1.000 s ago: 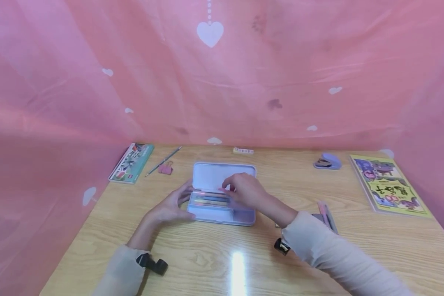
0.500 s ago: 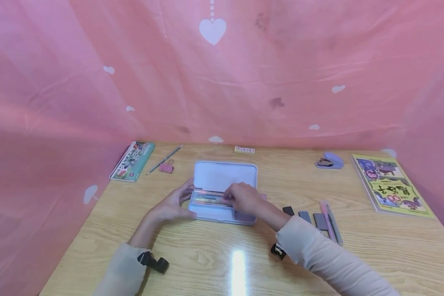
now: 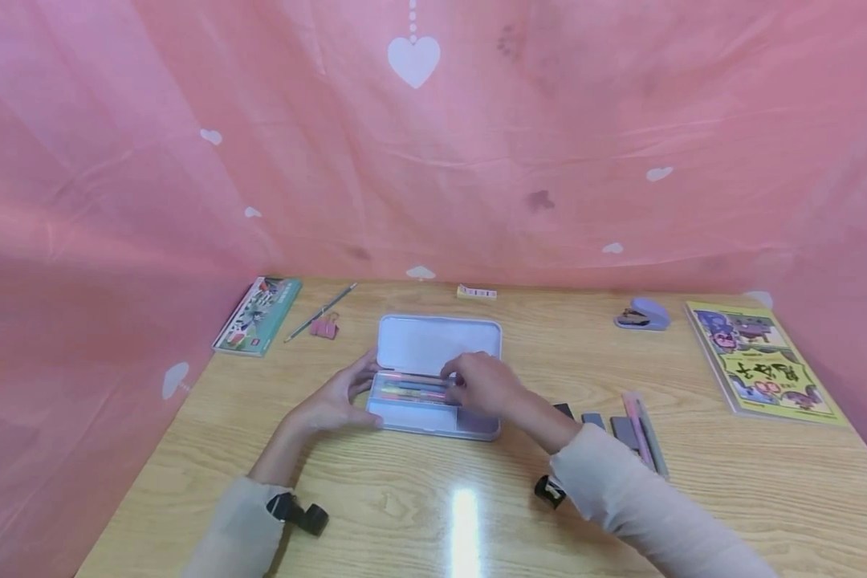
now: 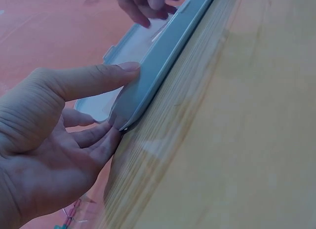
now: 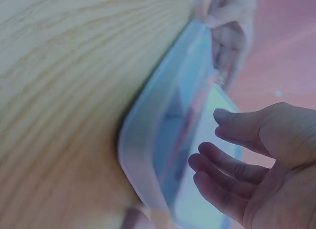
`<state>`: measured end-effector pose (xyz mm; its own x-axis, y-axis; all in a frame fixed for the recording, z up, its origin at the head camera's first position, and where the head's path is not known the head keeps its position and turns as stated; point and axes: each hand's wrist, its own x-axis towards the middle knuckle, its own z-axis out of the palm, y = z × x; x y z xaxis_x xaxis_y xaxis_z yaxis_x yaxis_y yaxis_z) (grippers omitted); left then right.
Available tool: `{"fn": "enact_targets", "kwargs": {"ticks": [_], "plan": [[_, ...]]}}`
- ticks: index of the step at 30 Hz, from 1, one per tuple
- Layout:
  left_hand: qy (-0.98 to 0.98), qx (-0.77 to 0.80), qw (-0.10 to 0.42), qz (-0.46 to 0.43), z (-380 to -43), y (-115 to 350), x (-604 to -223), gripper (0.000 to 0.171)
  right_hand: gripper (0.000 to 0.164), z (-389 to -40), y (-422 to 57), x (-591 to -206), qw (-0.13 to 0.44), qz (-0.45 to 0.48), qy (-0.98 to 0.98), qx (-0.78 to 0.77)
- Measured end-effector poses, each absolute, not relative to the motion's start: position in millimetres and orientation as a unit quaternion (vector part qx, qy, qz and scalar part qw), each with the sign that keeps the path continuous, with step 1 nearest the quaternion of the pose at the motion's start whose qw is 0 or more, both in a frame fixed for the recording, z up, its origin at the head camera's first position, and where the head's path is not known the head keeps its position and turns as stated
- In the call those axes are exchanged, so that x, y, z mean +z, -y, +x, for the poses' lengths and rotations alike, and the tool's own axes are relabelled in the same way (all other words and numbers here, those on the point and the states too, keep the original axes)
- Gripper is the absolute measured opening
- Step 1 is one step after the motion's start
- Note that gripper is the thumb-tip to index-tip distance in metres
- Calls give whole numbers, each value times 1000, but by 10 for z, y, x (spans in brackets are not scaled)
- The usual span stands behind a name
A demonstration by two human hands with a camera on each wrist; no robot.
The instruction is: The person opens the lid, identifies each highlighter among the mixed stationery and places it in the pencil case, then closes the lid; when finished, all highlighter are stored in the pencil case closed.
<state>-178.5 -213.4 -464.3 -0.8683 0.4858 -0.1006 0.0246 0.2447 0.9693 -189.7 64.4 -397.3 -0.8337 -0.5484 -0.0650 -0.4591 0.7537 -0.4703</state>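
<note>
A pale blue pencil case [image 3: 412,417] lies on the table with its lid [image 3: 433,341] raised at the back. Several coloured pens [image 3: 412,393] lie side by side in its rear compartment. My left hand [image 3: 335,401] holds the case's left end, thumb on the front wall [image 4: 143,86] and fingers round the end. Over the right part of the case is my right hand [image 3: 480,385]. In the right wrist view that hand [image 5: 256,165] has thumb and fingers apart, nothing between them. It hides the right ends of the pens in the head view.
Right of the case lie small dark and grey blocks [image 3: 624,433], a pink pen [image 3: 639,429] and a grey pen [image 3: 653,441]. A purple stapler [image 3: 643,314] and a yellow book [image 3: 762,361] sit farther right. At left are a green book [image 3: 258,315], a pencil [image 3: 320,313] and a pink binder clip [image 3: 324,326].
My right hand, earlier pinching a thin pink pen, lowered it into the case, let go and has shifted slightly right. The left hand keeps its hold on the case.
</note>
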Motion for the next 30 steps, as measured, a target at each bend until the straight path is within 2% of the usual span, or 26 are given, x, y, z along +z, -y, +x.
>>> {"fn": "enact_targets", "kwargs": {"ticks": [5, 13, 17, 26, 30], "plan": [[-759, 595, 196, 176, -1765, 2119, -4651, 117, 35, -1821, -1001, -3813, 78, -252, -938, -223], [-771, 582, 196, 169, -1726, 2097, -4609, 116, 52, -1644, -1959, -3674, 33, -204, -962, -180], [-770, 583, 192, 176, -1730, 2109, -4625, 116, 59, -1570, -2386, -3616, 31, -168, -973, -158], [-767, 588, 187, 178, -1752, 2138, -4667, 116, 45, -1488, -2755, -3722, 17, -139, -979, -149], [-770, 586, 179, 179, -1760, 2135, -4655, 116, 31, -1508, -2786, -3845, 19, -139, -977, -158]]}}
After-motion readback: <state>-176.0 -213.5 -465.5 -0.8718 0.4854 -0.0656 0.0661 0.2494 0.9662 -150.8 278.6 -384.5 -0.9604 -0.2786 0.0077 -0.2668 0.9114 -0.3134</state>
